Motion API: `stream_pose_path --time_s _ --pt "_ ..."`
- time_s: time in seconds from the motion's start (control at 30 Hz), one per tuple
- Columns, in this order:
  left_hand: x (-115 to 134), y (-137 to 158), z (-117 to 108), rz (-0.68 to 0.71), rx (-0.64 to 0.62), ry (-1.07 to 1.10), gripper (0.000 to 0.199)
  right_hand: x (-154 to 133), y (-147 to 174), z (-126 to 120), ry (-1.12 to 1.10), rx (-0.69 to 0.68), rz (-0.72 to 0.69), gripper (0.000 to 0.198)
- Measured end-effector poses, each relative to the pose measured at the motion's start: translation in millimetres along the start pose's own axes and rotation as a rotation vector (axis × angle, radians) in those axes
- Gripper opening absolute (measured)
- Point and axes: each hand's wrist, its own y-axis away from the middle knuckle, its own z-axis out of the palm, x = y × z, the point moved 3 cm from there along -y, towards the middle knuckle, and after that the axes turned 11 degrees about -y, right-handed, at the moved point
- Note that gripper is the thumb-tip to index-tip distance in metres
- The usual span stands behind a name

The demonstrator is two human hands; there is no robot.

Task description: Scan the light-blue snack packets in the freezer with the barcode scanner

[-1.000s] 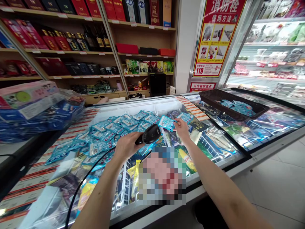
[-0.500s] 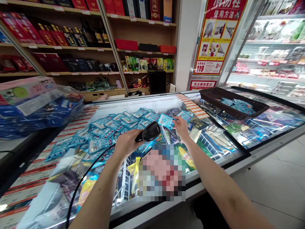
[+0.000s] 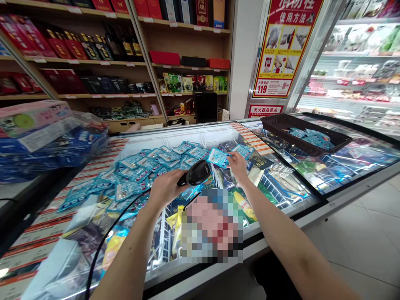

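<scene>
A black corded barcode scanner (image 3: 197,173) is gripped by its handle in my left hand (image 3: 165,187), its head angled to the right. Pinched between the fingers of my right hand (image 3: 238,166) is a small blue packet (image 3: 218,157) with a white label facing up, just in front of the scanner head. Behind and left of the scanner, a heap of similar blue packets (image 3: 150,162) covers the freezer glass. Another blue packet (image 3: 243,151) lies right behind my right hand. A blurred, pixelated patch (image 3: 212,225) hides what lies between my forearms.
On the freezer's right part sits a dark brown basket (image 3: 278,125) holding several blue packets. Plastic-wrapped boxes (image 3: 46,137) stand at the left. The scanner's black cable (image 3: 108,233) runs down past my left forearm. Shelves of boxes and bottles (image 3: 103,62) rise behind the freezer.
Almost nothing differs. Both hands keep the scanner and the blue packet in the same place, and the view has shifted very slightly.
</scene>
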Motion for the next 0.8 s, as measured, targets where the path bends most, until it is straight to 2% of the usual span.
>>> stream_pose_path --time_s 0.53,0.8 --pt "0 0 1 0.001 0.004 0.005 0.04 -2 0 1 0.07 0.001 0.001 0.034" --pt "-1 1 1 -0.028 0.006 -0.052 0.039 -2 -4 -21 0.105 0.234 -0.043 0.039"
